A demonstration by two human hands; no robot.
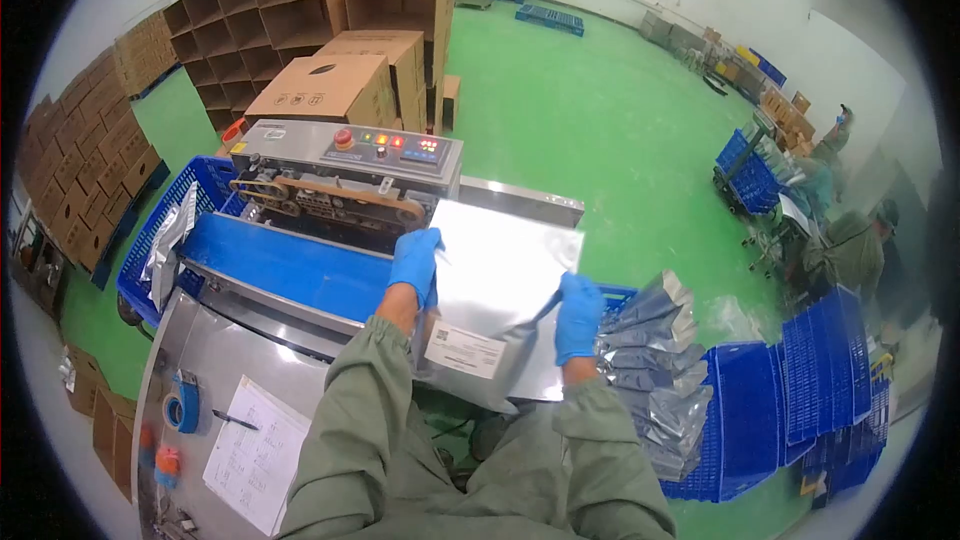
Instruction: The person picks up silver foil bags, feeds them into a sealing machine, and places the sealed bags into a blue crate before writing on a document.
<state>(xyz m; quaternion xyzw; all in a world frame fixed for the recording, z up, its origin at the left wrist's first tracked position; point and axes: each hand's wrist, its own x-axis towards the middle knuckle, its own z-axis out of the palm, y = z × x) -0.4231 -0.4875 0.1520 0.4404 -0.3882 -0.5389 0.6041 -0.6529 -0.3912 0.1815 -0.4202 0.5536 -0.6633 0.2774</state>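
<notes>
A silver foil bag with a white printed label is stretched between my two blue-gloved hands. My left hand pinches its left edge, close to the front of a band sealer with lit displays. On the opposite edge, my right hand has its fingers closed on the bag. The sealer's blue conveyor belt runs to the left of my left hand. To the right of my right hand, several more foil bags stand packed in a blue crate.
Paper sheets with a pen and a tape roll lie on the steel table. Cardboard boxes rise behind the sealer. Blue crates stack at right, near other people. Another crate holds foil bags at left.
</notes>
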